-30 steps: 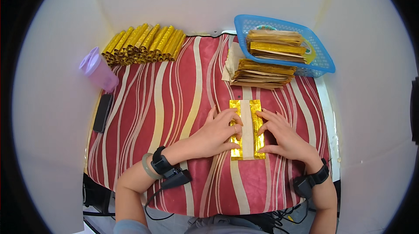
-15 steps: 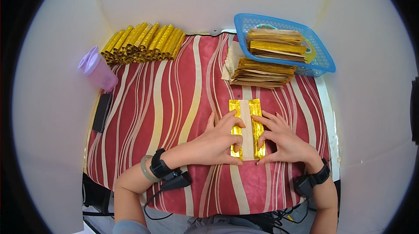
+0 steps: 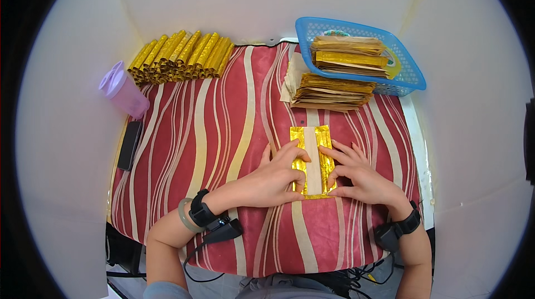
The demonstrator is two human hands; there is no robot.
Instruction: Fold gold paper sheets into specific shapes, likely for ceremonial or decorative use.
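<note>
A sheet of gold foil paper (image 3: 313, 159) lies on the cloth in front of me, its two long sides folded inward with a beige strip between them. A narrow gold fold runs along its near edge. My left hand (image 3: 278, 177) is curled over the left side, thumb at the near left corner. On the other side my right hand (image 3: 362, 179) is bent the same way, its thumb and fingers pinching near the near right corner.
Rolled gold paper tubes (image 3: 181, 56) are piled at the back left, near a lilac cup (image 3: 123, 94) and a black phone (image 3: 130, 145). At the back right, a blue basket (image 3: 409, 73) holds paper stacks; another gold paper stack (image 3: 331, 94) lies before it. Striped red cloth (image 3: 184, 148) covers the table.
The near edge of the gold foil paper has been turned up, leaving a gold strip there and a shorter sheet. Both thumbs have moved slightly away from me with it.
</note>
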